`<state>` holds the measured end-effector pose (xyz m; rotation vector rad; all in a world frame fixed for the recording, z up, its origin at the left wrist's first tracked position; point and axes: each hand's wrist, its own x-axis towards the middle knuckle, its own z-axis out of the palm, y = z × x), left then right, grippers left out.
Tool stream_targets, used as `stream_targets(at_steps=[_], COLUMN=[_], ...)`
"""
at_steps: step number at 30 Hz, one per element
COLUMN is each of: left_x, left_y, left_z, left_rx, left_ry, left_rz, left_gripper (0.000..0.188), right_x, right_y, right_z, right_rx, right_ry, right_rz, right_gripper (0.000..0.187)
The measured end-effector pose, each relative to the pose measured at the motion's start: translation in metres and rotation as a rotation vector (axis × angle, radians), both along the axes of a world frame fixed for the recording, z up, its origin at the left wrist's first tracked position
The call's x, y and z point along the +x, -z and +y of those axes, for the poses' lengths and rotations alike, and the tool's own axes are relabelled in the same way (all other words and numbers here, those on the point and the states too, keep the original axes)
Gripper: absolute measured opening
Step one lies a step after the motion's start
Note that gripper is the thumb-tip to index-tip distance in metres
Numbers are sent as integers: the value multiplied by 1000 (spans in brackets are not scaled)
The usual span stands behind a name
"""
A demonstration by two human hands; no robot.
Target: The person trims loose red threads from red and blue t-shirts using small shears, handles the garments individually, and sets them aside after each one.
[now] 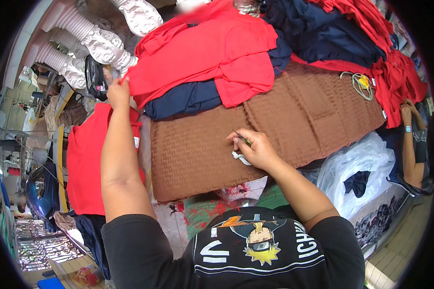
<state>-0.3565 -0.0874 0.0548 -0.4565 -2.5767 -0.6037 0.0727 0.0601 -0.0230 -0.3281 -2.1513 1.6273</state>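
Observation:
My left hand [118, 90], reaching to the far left, pinches the edge of a red garment [188, 60]. That garment lies spread over a navy one [185, 98] on a table with a brown patterned cover [197, 154]. Above the middle of the cover, my right hand [255, 149] is closed around a small dark pointed tool, apparently thread snips [243, 139]. Just beside that hand is a white looped strip [241, 158]; I cannot tell whether it is tied to the tool. Part of the tool is hidden by my fingers.
Red and navy garments [323, 36] are heaped at the far right, near a looped cord [359, 86]. More red cloth [87, 164] hangs left of the table. A clear plastic bag [357, 164] sits at the right. Another person's arm [409, 144] shows at the right edge.

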Motion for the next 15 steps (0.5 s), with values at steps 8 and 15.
stream_targets(at_steps=[8, 15], left_x=[154, 361], left_y=[-138, -148], left_z=[57, 56], left_rx=[1187, 1160], left_ry=[893, 1404], left_rz=[-264, -1478], left_gripper=[29, 18], right_x=[0, 1], right_y=[1, -99], right_z=[2, -25], right_rx=[-41, 105], right_ry=[202, 615], right_rz=[107, 603], right_gripper=[16, 45])
